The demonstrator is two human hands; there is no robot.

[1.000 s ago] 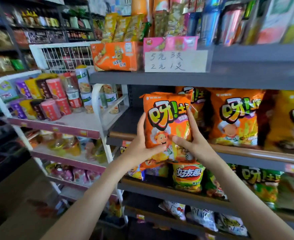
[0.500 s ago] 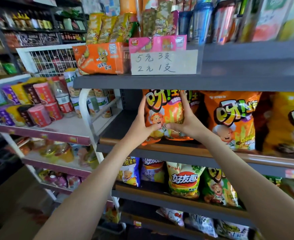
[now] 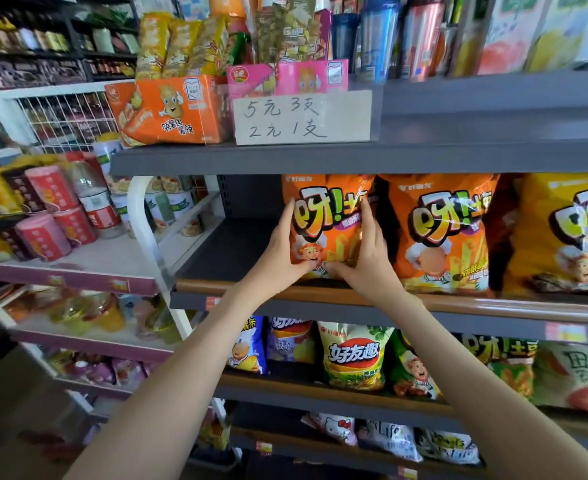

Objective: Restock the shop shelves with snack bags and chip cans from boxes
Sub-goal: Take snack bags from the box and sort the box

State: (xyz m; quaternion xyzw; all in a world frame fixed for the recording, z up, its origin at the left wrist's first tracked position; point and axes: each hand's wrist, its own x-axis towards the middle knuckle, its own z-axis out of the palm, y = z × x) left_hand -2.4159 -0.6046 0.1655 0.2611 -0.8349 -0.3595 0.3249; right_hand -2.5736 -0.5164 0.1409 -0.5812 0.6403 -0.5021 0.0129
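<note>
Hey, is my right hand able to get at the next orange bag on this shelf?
Probably yes: that orange bag stands uncovered just beside the right hand, once it releases the held bag.

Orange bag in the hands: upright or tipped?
Upright. The orange snack bag has its top edge up and print level; left hand and right hand hold its lower sides.

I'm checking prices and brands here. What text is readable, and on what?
"5元 3支" above "2元 1支": handwritten card.
"呀!土": held orange bag; the rest of the name is unclear.
"好友趣": yellow-green bag.
"Life": white bag.
Price tags: too blurred to read.
</note>
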